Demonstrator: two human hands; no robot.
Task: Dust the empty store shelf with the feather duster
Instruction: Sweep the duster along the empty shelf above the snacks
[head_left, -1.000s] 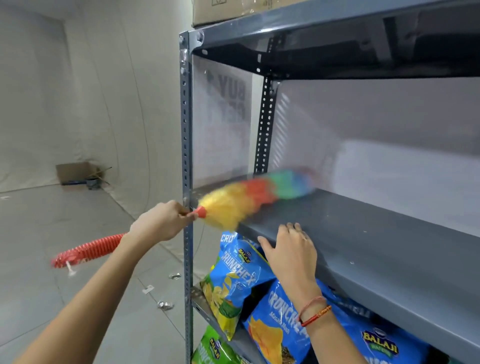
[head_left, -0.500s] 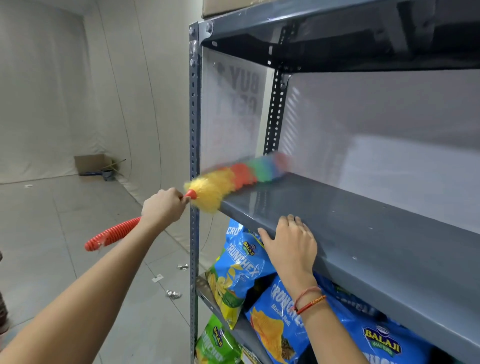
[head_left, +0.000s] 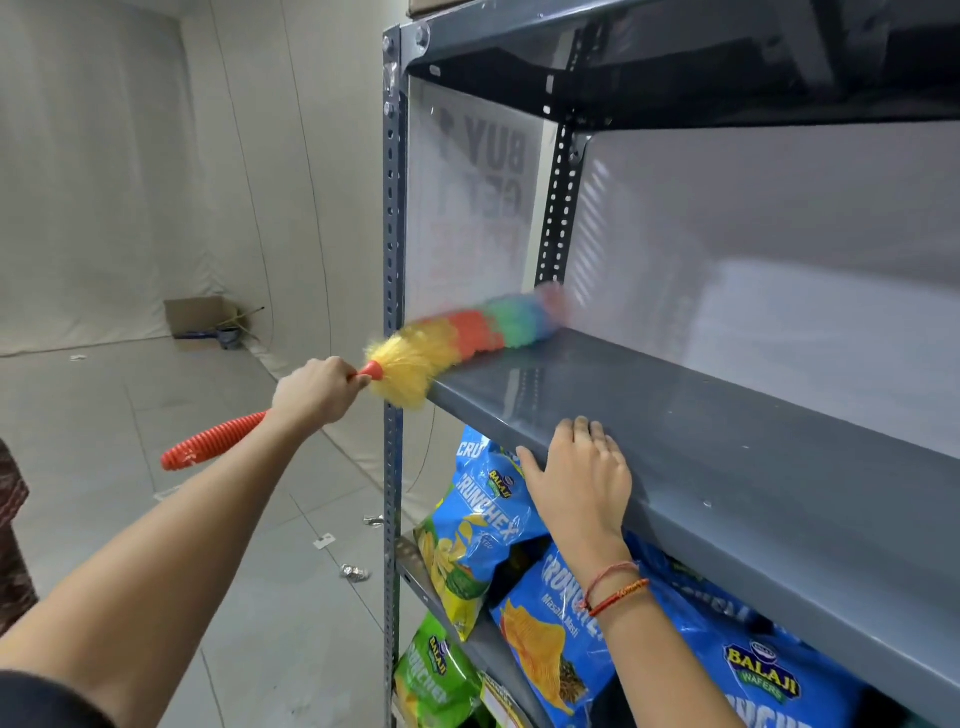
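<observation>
At a store rack, the left hand grips a rainbow-feathered, red-handled duster sweeping the empty grey metal shelf's left end; the right hand rests flat, fingers open, on its front edge. Mid-dusting; next, likely strokes rightward.

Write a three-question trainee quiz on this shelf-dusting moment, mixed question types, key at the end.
1. True or false: the left hand grips the feather duster by its red ribbed handle.
2. Where does the right hand rest?
A. on the front edge of the grey shelf
B. on a snack bag
C. on the upright post
3. Fill in: the snack bags on the level below are mostly ____ in colour.

Key: 1 true; 2 A; 3 blue.
</observation>
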